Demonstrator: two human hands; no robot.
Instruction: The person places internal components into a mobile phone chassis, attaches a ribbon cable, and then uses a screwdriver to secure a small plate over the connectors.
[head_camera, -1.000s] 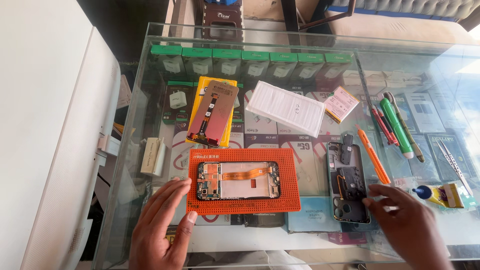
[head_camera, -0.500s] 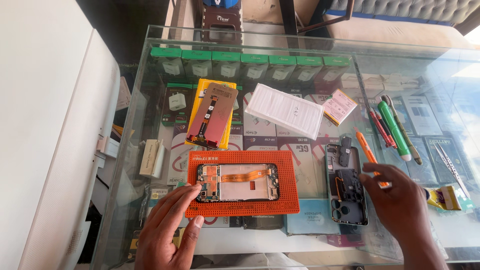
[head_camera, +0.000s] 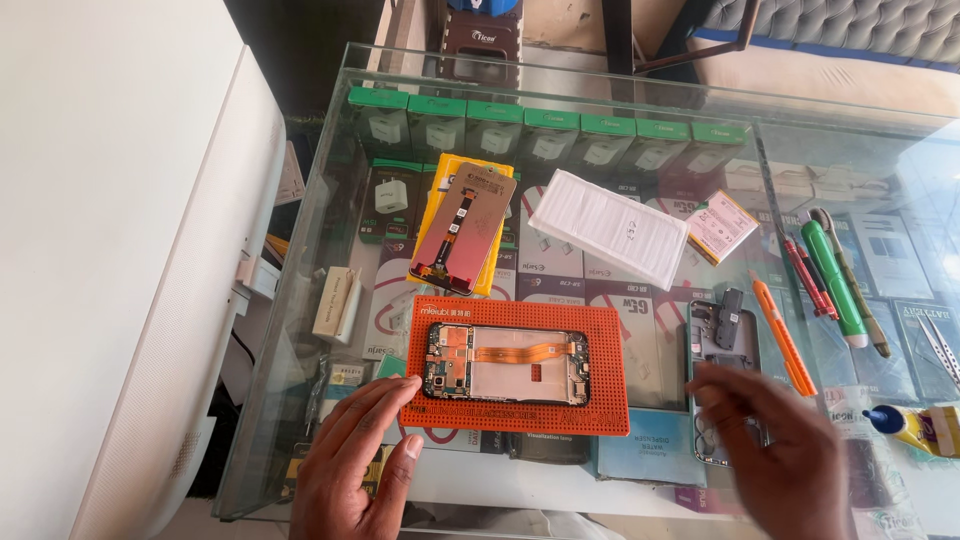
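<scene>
On the glass desk (head_camera: 650, 120), near its front edge, lies an orange pegged repair mat (head_camera: 515, 365) with an opened phone (head_camera: 505, 362) set lengthwise in its middle; the phone shows a dark frame, green circuit parts at its left end and an orange ribbon cable running across a pale metal plate. The left hand (head_camera: 350, 470) rests flat with fingers spread, its fingertips touching the mat's lower left corner, grip open and holding nothing. The right hand (head_camera: 780, 450) hovers over a grey phone back housing (head_camera: 722, 340) just right of the mat; it is blurred, so whether its grip is closed on anything cannot be told. Behind the mat sit a detached screen panel (head_camera: 462, 228) on a yellow sleeve and a white ribbed sheet (head_camera: 610, 227), well apart from the hands. An orange tool (head_camera: 782, 332), a green pen (head_camera: 836, 280) and red pens lie to the right, leaving bare glass between mat and housing. The desk's front edge runs close under both wrists; the left edge meets a white wall. The housing's lower part is hidden by the right hand, and a yellow glue tube (head_camera: 915, 425) is cut off at the frame's right side.
</scene>
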